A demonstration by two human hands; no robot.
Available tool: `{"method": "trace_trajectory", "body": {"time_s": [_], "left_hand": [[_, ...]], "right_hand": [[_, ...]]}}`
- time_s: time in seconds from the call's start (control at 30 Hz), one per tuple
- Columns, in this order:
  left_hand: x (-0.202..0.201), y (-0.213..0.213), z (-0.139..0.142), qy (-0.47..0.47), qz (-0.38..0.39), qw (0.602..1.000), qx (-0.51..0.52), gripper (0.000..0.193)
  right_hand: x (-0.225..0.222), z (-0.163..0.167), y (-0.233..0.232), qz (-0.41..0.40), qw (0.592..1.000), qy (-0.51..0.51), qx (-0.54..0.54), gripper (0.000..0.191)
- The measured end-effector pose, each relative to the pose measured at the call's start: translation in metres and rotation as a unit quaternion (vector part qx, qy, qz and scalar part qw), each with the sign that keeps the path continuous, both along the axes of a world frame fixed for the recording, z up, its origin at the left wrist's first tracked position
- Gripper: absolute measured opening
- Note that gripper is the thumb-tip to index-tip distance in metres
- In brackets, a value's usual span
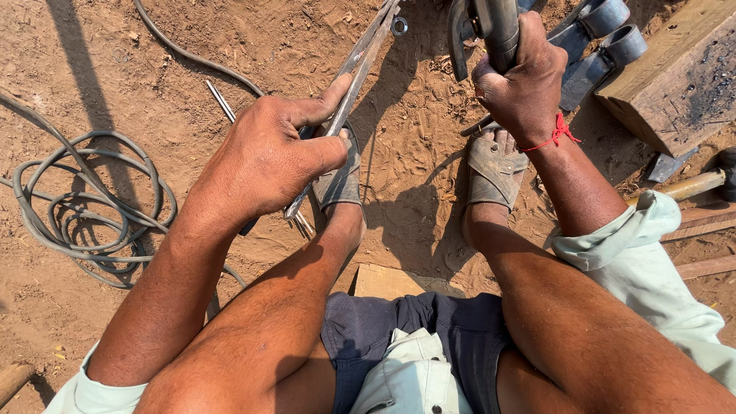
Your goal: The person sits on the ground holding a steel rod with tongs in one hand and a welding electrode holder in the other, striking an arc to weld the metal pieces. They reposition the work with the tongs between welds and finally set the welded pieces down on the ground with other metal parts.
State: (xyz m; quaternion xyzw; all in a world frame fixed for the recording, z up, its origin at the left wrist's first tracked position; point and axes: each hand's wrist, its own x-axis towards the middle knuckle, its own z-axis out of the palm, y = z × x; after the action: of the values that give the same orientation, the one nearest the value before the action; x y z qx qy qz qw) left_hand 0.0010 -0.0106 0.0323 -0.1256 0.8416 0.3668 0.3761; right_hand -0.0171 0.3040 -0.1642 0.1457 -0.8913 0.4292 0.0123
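Steel bar [354, 69] ran up mid-frame, gripped by the left hand [264, 157]; the right hand [521, 84] clenched a tool handle [498, 27] at top.

Upper end of metal strip [360, 57] cut off by top edge; tool [494, 31] in right hand [521, 80] likewise; hammer [701, 182] head cropped at right edge.

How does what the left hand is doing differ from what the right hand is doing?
The left hand lies over a thin, flat metal strip that slants across the sand, thumb along it; the right hand is fisted around a thick dark handle that stands nearly upright. The right wrist wears a red thread; the left is bare. Both hands are closed on metal, above sandalled feet.
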Motion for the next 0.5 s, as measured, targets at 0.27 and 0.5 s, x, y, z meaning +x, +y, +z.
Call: {"method": "trace_trajectory", "body": {"time_s": [0.27, 0.5], "left_hand": [[-0.0001, -0.0001, 0.0008, -0.011, 0.001, 1.000, -0.005, 0.057], [-0.0006, -0.0004, 0.0010, -0.006, 0.003, 1.000, -0.001, 0.053]], "right_hand": [[0.0009, 0.0007, 0.0001, -0.004, 1.000, -0.026, -0.009, 0.027], [-0.0002, 0.0017, -0.0010, 0.004, 1.000, 0.000, -0.012, 0.029]]}}
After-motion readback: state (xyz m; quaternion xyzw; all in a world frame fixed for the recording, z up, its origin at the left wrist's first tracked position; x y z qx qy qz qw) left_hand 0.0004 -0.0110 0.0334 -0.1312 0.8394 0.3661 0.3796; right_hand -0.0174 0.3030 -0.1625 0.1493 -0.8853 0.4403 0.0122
